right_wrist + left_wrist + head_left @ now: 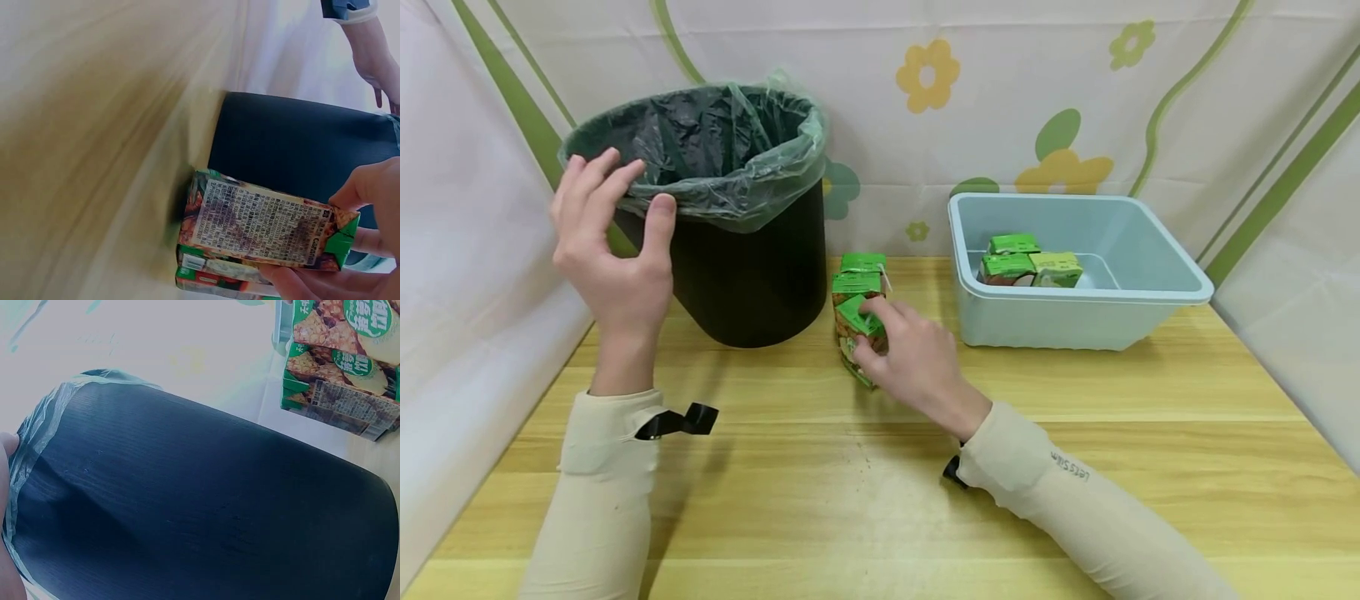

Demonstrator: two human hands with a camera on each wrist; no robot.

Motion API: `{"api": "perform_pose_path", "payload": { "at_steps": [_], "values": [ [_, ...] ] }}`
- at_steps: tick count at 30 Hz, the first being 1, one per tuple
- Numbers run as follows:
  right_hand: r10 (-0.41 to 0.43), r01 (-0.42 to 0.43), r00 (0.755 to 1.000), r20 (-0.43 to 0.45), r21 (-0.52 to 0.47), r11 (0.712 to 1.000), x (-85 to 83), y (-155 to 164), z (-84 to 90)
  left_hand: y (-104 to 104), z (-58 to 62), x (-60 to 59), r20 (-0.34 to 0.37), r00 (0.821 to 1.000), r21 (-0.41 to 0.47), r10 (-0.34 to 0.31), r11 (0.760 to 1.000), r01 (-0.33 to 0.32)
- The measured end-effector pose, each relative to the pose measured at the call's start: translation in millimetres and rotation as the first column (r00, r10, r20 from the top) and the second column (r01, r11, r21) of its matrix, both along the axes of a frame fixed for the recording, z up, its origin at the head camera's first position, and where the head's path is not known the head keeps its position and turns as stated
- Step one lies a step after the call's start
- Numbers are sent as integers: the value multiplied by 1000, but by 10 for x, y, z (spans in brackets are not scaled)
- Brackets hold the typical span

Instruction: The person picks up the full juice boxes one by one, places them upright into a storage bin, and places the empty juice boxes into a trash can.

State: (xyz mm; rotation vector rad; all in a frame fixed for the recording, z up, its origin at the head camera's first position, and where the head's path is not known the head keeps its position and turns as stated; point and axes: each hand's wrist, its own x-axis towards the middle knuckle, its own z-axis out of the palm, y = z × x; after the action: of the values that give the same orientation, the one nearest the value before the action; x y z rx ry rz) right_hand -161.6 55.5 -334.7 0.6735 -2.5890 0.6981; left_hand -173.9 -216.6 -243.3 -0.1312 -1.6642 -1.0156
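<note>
Right hand [917, 354] pinches the front carton [259, 222] near its top, long axis roughly upright, beside the bin [752, 287]; left hand [613, 254] spreads at the bin, contact unclear

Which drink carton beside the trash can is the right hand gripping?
The frontmost drink carton, held at an angle; the row's other cartons are behind it.

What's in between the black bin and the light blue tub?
Green-topped cartons, and the right hand gripping the front one. The head view shows it.
</note>
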Motion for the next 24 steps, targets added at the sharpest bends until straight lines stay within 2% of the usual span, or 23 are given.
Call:
{"api": "perform_pose_path", "payload": {
  "at_steps": [9,15,20,24],
  "values": [
    [80,-75,995,57,-84,994,-17,101,133,-14,-25,-19,-10,1000,-11,-5,1000,5],
    [119,-115,993,10,-179,977,-28,175,291,-4,-12,-22,-13,1000,-8,-6,1000,5],
    [191,-206,979,-77,-313,927,-58,233,428,-3,-13,-19,-12,1000,-8,-6,1000,6],
    [209,-256,965,-160,-390,884,-109,262,549,-8,-20,-16,-17,1000,-3,-8,1000,8]
  ]
}}
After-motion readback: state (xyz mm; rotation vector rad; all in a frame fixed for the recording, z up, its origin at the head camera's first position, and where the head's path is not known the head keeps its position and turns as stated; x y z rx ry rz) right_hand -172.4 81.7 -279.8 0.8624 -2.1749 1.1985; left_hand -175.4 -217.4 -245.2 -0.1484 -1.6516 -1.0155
